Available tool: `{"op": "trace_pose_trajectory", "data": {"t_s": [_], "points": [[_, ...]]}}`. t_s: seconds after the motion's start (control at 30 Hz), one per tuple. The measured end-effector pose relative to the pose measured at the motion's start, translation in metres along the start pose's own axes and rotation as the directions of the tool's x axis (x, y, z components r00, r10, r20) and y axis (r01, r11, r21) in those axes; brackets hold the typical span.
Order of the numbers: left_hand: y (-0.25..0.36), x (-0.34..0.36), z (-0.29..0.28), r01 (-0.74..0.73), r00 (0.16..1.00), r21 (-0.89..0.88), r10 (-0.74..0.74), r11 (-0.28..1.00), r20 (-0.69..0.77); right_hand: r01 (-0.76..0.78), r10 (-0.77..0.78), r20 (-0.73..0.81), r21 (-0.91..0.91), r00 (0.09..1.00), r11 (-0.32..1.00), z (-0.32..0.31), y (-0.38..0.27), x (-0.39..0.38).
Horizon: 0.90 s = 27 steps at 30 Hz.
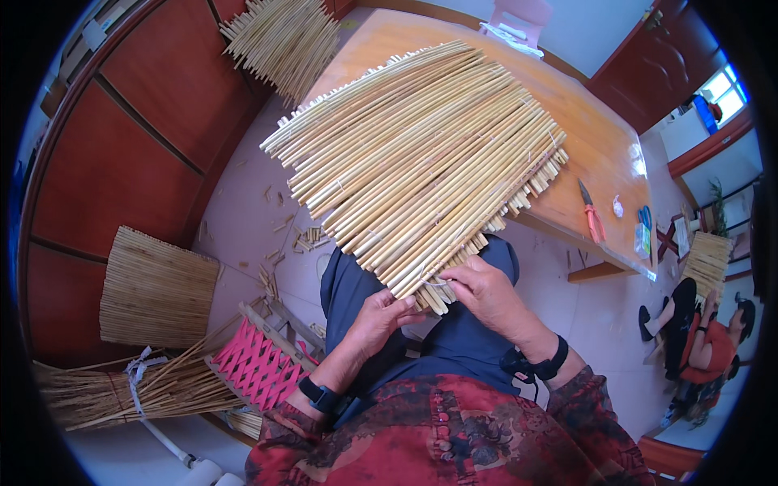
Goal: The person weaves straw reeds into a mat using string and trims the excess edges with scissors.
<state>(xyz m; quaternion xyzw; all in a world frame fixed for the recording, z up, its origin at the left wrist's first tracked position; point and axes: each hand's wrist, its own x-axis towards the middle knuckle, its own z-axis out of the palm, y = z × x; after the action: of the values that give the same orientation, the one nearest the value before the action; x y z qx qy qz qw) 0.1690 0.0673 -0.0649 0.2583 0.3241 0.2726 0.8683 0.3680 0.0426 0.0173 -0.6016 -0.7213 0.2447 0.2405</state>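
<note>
A stitched mat of pale reed stalks [413,154] rests across my lap and the table edge, its near corner pointing at me. My left hand [379,321] is closed on that corner, thumb on top by the stalk ends. At the same corner my right hand [489,298] pinches a thin pale cord [438,283] that loops over the outer stalks; its far end is hidden. A second layer of shorter stalk ends [527,190] shows under the mat's right edge. Fine stitches cross the stalks in rows.
On the wooden table [612,154] lie red-handled pliers [592,212] and blue-handled scissors [644,217]. More reed mats [158,287] lean against the cabinet [105,178]. Beside my left leg stands a pink-webbed stool [258,360] near bundled reeds [97,393]. Another person [713,352] sits far right with a mat.
</note>
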Motion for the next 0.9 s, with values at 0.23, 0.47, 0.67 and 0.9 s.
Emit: {"op": "trace_pose_trajectory", "data": {"t_s": [0.23, 0.47, 0.67, 0.9], "points": [[0.000, 0.000, -0.009, -0.050, 0.999, -0.028, 0.050, 0.998, 0.011, 0.103, -0.104, 0.002, -0.105, 0.995, 0.989, 0.019, 0.003, 0.009], [0.001, 0.004, -0.020, -0.064, 0.996, -0.014, 0.065, 0.998, 0.054, 0.044, -0.034, 0.089, -0.118, 0.995, 0.992, 0.025, 0.005, 0.015], [0.000, 0.006, -0.024, -0.057, 0.996, -0.031, 0.059, 0.998, 0.059, 0.019, -0.016, 0.082, -0.029, 0.996, 0.999, 0.031, 0.010, 0.017], [0.000, 0.008, -0.020, -0.051, 0.997, -0.031, 0.053, 0.998, 0.049, 0.003, -0.014, 0.096, 0.119, 0.995, 0.993, 0.029, 0.017, 0.018]]}}
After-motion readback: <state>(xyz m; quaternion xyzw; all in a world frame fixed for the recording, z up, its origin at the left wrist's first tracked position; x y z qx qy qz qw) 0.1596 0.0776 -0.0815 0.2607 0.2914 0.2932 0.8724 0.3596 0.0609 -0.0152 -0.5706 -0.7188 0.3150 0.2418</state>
